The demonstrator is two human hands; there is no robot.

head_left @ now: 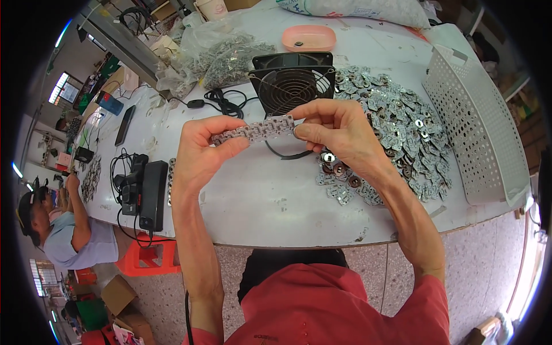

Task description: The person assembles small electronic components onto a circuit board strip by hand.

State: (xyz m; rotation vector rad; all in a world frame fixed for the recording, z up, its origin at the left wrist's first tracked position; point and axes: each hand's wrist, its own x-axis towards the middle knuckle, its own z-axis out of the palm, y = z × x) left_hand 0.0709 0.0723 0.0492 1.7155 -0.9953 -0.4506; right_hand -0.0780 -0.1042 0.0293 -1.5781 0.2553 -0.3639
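Note:
Between my two hands, above the table, I hold a row of small stamped metal parts (264, 130) lined up side by side. My left hand (210, 144) pinches its left end between thumb and fingers. At the right end, my right hand (336, 129) has thumb and forefinger closed on it, with a small round dark piece by the thumb tip. Right of my hands spreads a heap of loose metal parts (402, 126), some with round brown discs. Just beyond my hands stands a black fan (290, 86) with a wire guard.
On the right stands a white perforated basket (477, 126). Farther back are a pink tray (309, 38) and plastic bags of small parts (230, 57). A black power adapter (153, 195) with cables and a phone (125, 125) lie left. Another person (69, 224) sits at far left, near a red stool (148, 257).

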